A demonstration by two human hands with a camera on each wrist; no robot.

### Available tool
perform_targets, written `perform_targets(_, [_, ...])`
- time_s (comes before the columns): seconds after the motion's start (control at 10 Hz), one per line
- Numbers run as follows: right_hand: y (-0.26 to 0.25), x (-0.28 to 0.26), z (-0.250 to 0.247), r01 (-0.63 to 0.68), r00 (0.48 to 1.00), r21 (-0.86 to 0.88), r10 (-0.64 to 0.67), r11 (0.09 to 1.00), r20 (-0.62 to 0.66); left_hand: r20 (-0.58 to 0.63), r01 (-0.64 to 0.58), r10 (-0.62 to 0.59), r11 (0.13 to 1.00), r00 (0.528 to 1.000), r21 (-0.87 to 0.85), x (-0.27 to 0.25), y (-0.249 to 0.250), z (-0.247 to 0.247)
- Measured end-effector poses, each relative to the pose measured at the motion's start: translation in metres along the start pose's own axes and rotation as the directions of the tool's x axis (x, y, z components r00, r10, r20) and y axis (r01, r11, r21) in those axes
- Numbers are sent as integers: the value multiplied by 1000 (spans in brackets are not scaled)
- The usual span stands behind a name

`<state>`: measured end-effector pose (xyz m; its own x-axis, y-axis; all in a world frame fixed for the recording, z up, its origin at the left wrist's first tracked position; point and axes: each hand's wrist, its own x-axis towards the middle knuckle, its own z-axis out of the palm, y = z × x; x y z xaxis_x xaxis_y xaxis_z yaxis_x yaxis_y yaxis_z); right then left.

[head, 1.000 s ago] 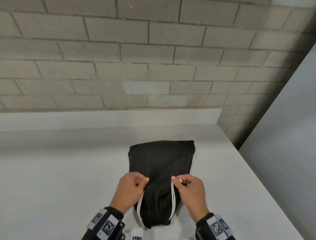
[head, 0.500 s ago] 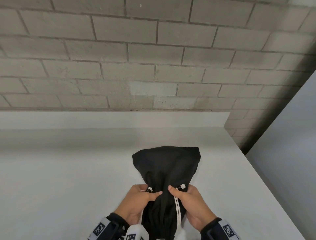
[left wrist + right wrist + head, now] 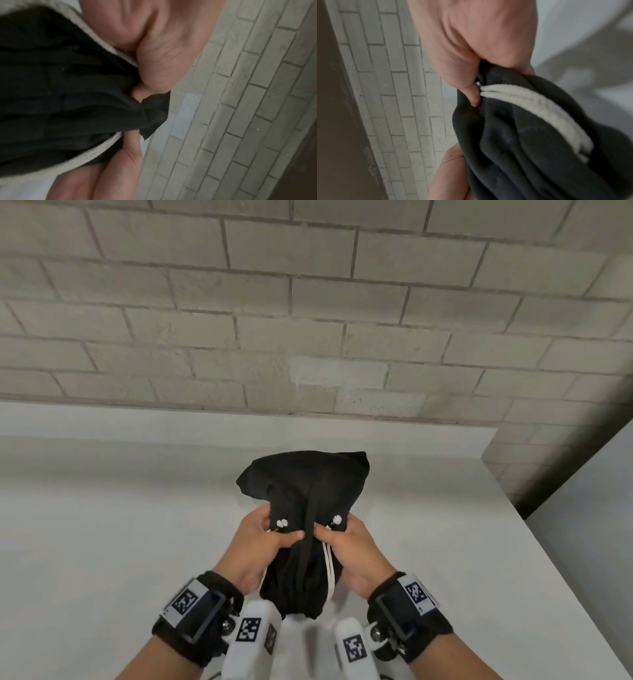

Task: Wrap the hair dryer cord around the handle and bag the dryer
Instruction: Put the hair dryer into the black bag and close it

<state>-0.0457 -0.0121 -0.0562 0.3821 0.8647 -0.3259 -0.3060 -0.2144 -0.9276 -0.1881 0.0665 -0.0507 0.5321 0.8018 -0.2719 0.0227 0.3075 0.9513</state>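
Note:
A black drawstring bag [image 3: 308,491] with white cords [image 3: 329,570] is held upright over the white table [image 3: 102,542]. My left hand [image 3: 270,537] grips the gathered fabric on the bag's left side, and my right hand [image 3: 339,539] grips it on the right, thumbs nearly meeting at the middle. Two white cord knots [image 3: 282,522] show just above my fingers. In the left wrist view my fingers [image 3: 154,54] pinch the black cloth [image 3: 68,94]. The right wrist view shows my fingers [image 3: 471,94] on the cloth beside the doubled cord [image 3: 522,102]. The dryer is hidden.
A grey block wall [image 3: 308,320] rises behind the table's raised back edge [image 3: 239,422]. The table's right edge [image 3: 534,542] runs diagonally, with a grey panel [image 3: 599,508] beyond it. White wrist-camera housings [image 3: 253,635] sit below my hands.
My hands closed in from pinching the cord ends to gripping the bag's gathered middle. The bag's far end rose and bunched, and the white knots came out above my fingers.

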Motion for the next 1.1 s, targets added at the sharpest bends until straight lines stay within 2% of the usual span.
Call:
perform_targets(0.2, [-13,60,45,-18,999,27,17,999,37,-84,-27,32,998,996,54,45,28,-42])
perform_targets(0.4, [-8,101,74,-39,999,14,39,999,10,-147,24,-11,996,989,88,75,29,-72])
perform_targets(0.6, [4,122,86,-41,999,-21,41,999,-33,-216,59,-25,986,976,153,99,17,-88])
perform_targets(0.9, [5,139,89,-74,992,-28,71,997,-109,-290,38,40,965,956,259,120,11,-91])
perform_targets(1.0, [11,140,85,-57,991,-17,54,998,-122,-324,55,36,962,945,269,121,9,-97])
perform_targets(1.1, [11,129,72,-46,985,-17,43,999,-167,-390,47,85,948,917,315,112,9,-102])
